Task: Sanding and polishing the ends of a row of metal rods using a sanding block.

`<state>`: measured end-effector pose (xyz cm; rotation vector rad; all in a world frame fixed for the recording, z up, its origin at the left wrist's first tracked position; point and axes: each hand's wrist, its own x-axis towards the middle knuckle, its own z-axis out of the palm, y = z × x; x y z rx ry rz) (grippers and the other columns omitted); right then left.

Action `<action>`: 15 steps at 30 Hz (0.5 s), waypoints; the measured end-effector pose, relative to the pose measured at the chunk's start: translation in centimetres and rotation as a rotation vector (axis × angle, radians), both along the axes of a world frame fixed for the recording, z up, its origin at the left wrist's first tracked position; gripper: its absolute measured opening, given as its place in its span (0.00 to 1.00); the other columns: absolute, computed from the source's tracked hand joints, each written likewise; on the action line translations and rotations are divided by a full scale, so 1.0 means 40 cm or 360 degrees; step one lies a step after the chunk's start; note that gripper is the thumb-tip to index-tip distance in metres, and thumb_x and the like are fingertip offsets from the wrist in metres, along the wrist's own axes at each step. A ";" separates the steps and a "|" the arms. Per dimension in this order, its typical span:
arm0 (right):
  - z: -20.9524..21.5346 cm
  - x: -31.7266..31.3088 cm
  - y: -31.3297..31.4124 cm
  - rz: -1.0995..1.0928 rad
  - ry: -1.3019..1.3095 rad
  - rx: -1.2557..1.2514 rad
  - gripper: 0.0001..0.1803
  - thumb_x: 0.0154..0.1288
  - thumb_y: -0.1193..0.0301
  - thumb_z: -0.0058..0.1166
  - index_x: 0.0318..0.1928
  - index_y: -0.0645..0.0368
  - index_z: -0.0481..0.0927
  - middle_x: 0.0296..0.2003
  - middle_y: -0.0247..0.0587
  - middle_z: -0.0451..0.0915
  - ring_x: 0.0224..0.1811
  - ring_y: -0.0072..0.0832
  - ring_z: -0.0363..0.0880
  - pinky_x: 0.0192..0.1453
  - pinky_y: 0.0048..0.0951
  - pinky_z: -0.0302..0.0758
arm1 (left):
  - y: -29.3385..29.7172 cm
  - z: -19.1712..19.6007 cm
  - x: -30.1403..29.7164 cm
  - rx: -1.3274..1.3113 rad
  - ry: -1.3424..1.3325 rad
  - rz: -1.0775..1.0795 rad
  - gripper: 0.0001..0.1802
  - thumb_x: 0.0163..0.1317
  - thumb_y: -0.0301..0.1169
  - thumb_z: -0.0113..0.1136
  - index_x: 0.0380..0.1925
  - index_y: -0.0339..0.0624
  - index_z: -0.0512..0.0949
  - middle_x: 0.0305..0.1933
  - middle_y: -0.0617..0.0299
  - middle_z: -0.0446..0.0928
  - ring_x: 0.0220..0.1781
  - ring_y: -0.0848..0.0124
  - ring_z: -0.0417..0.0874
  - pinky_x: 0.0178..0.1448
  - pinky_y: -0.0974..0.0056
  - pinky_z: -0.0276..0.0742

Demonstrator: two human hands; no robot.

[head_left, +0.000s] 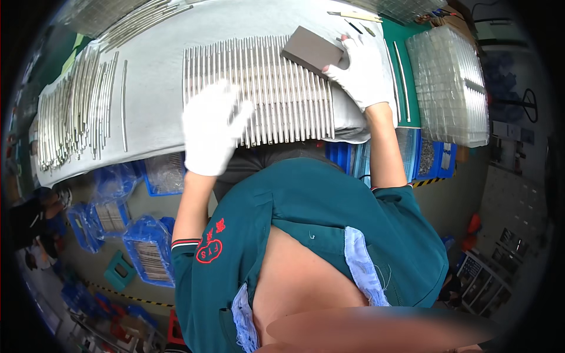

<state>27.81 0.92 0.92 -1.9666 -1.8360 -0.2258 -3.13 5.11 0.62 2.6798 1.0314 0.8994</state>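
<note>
A row of slim metal rods (282, 106) lies side by side on the grey cloth in front of me. My left hand (209, 129), in a white glove, rests over the left part of this row, with its thumb apart from the fingers and nothing visible in it; its fingertips are slightly blurred. Across the row's far right corner sits a dark grey-brown rectangular block (312, 49), tilted at an angle. My right hand (364, 73), also gloved with bare fingertips, grips the block's right end, thumb on the near side and fingers on the far side.
More loose rods (76, 112) lie at the left, with a single rod (124, 106) beside them. Thin tools (356, 16) lie at the far right. Clear plastic trays (450, 88) are stacked at the right. Blue bins (150, 250) stand below the table.
</note>
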 end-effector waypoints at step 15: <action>0.033 -0.066 -0.036 0.0018 0.0587 -0.0141 0.37 0.53 0.62 0.67 0.65 0.49 0.71 0.52 0.48 0.77 0.54 0.42 0.76 0.60 0.36 0.72 | -0.099 -0.026 0.103 -0.0215 0.0429 -0.0530 0.35 0.48 0.38 0.66 0.59 0.43 0.71 0.60 0.57 0.72 0.63 0.61 0.71 0.69 0.53 0.61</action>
